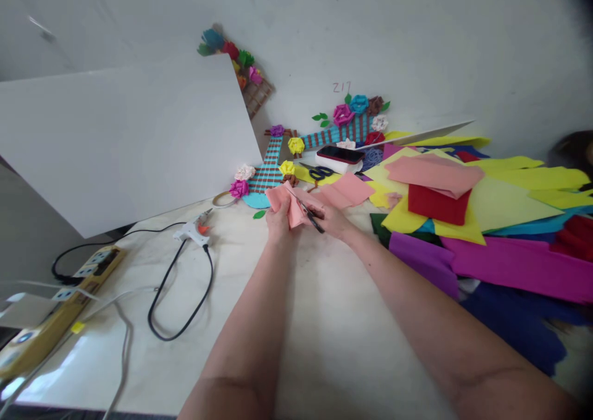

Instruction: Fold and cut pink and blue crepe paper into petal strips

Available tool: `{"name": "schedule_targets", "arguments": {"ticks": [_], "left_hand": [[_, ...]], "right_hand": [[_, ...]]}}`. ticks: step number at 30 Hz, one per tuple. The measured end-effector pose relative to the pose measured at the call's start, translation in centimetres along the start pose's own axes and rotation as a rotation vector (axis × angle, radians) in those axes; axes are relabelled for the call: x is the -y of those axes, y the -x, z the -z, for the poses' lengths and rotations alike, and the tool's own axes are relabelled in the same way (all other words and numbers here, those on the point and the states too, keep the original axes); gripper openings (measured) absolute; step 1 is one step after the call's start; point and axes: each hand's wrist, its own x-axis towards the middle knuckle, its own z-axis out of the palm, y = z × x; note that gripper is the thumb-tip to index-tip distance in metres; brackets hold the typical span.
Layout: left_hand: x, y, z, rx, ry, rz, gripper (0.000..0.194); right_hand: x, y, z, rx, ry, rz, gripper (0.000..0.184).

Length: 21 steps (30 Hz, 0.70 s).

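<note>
My left hand (278, 220) is closed on a folded piece of pink crepe paper (295, 213), held up a little over the table. In my right hand (334, 220) is a pair of dark-handled scissors (313, 220), its blades lying across the pink paper. How far the blades are apart is too small to tell. Just behind my hands lies another pink sheet (349, 189). A blue woven guitar shape (269, 172) with paper flowers stands behind my left hand, close to a magenta paper flower (239, 189).
A white glue gun (192, 233) with a looped black cord lies left, near a yellow power strip (99, 265). Coloured paper sheets (514, 262) cover the right side. Behind are a phone (340, 154), blue-handled scissors (320, 172), a tape roll (224, 199) and a white board (139, 142).
</note>
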Motion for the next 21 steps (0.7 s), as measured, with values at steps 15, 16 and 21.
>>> {"name": "schedule_targets", "arguments": {"ticks": [15,16,21], "left_hand": [[0.44,-0.33,0.06,-0.013,0.002,-0.031,0.037],[0.44,-0.32,0.04,-0.018,-0.001,-0.027,0.036],[0.17,-0.01,-0.19,-0.029,0.034,-0.008,0.028]], "right_hand": [[0.14,0.17,-0.29,-0.075,0.129,0.109,0.027],[0.1,0.16,-0.33,-0.074,0.132,0.115,0.027],[-0.34,0.05,-0.63,-0.091,0.185,0.135,0.029]]}}
